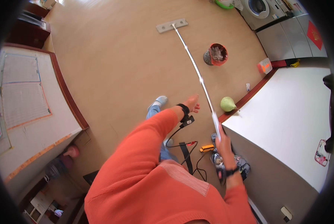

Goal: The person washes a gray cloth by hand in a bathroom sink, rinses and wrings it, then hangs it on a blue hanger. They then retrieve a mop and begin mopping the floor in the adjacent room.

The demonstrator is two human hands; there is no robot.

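Note:
My right hand [224, 141] grips the white upper handle of a flat mop, its fingers wrapped around the shaft. From there the silver mop pole [194, 63] runs forward to a flat rectangular mop head [172, 25] lying on the floor. Left of the pole, my left hand [193, 104] hangs in the air with nothing in it and fingers loosely apart. A black strap [184, 109] circles that wrist, with a small black device [187, 122] and a cable attached. Another dark band [232, 171] is around my right wrist.
A waste bin [207, 57] with a red liner stands right of the pole. Near the right baseboard [251, 96] is a green balloon [228, 104]. A toy yellow bus [207, 148], cables and a patterned bag [244, 165] lie close by. A washing machine [258, 8] stands far right.

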